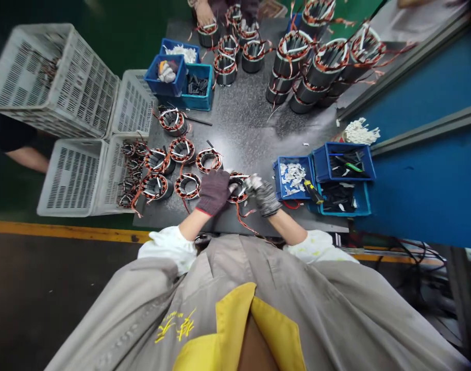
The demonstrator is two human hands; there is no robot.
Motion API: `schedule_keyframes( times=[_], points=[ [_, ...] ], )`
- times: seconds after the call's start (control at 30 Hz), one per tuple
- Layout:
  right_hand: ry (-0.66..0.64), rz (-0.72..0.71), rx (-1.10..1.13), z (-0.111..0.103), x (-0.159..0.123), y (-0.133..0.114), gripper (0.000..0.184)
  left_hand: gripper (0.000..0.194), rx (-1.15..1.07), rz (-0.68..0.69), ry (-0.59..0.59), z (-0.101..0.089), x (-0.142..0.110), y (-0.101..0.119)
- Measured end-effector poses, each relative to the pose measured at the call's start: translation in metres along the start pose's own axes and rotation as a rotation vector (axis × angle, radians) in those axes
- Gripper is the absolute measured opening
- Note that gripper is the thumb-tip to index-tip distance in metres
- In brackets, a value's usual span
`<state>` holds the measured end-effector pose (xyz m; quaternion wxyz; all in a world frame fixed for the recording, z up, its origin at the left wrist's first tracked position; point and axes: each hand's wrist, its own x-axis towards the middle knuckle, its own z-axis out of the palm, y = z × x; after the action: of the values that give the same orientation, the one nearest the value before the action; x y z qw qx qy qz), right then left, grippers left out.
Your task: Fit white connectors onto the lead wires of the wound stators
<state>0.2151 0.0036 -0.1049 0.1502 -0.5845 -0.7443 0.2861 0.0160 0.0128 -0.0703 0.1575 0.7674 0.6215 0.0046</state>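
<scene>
A motor stator (237, 187) with copper windings stands on the dark table in front of me, its red lead wires trailing toward the table edge. My left hand (215, 191), in a dark purple glove, is closed on the stator's left rim. On the opposite rim, my right hand (263, 195), in a grey striped glove, has its fingers pinched at the windings; whatever they hold there is too small to make out. Left of my hands sit several more stators, the nearest being one stator (188, 186) and another stator (209, 161) behind it.
Blue bins with white pieces (293, 178) and black sleeves (339, 198) stand at right, a yellow-handled tool (313, 191) across them. Stacked stators (291, 56) fill the back right. White crates (75, 175) flank the table at left. A co-worker's hand (205, 14) touches a stator at the far edge.
</scene>
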Motion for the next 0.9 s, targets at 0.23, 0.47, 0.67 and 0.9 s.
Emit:
schedule_keyframes(
  times=[0.23,0.47,0.67,0.9],
  points=[
    [0.200,0.127,0.353,-0.031,0.009,0.006,0.040,0.037,-0.062,-0.053,0.007,0.020,0.026,0.012],
    [-0.230,-0.065,-0.487,-0.027,0.039,-0.035,0.033,0.039,-0.615,-0.286,0.290,0.035,0.007,-0.050],
    [-0.385,-0.332,-0.660,-0.015,0.072,-0.044,0.039,0.056,-0.652,-0.196,0.186,0.055,0.002,-0.045],
    [-0.303,-0.148,-0.557,0.010,0.061,-0.044,0.040,0.053,-0.687,-0.173,0.158,0.063,0.005,-0.043]
  ],
)
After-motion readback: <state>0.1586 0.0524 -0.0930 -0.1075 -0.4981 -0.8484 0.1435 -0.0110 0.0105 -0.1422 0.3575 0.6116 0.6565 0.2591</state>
